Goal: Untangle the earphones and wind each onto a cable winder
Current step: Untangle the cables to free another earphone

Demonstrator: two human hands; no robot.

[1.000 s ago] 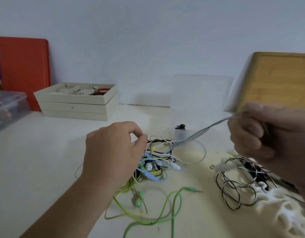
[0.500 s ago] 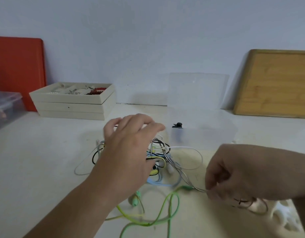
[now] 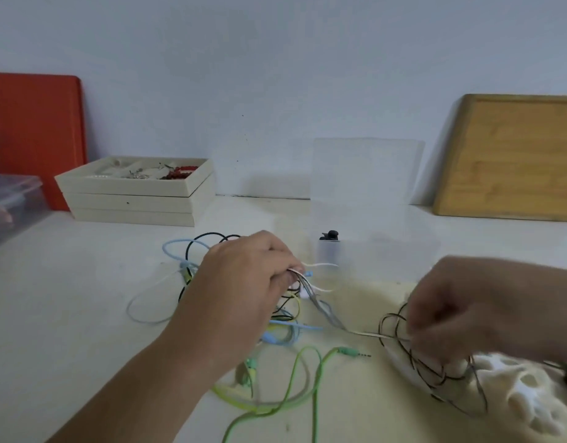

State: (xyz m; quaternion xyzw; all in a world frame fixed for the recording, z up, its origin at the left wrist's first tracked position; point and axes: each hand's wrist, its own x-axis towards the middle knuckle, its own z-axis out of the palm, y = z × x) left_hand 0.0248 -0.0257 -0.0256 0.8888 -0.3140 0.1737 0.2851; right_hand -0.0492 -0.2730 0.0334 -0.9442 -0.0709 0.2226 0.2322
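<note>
I see a plain pale blue-grey wall (image 3: 275,75) filling the upper half of my view, evenly and softly lit. A cream-white tabletop (image 3: 68,314) runs up to meet it. At ten o'clock an orange-red board (image 3: 36,135) leans on the wall, with a stack of cream trays (image 3: 135,199) just beside it and a clear plastic bin (image 3: 10,206) at nine o'clock. At two o'clock a bamboo board (image 3: 512,161) leans against the wall. Near twelve o'clock stands a translucent plastic box (image 3: 368,174), lid raised.
</note>
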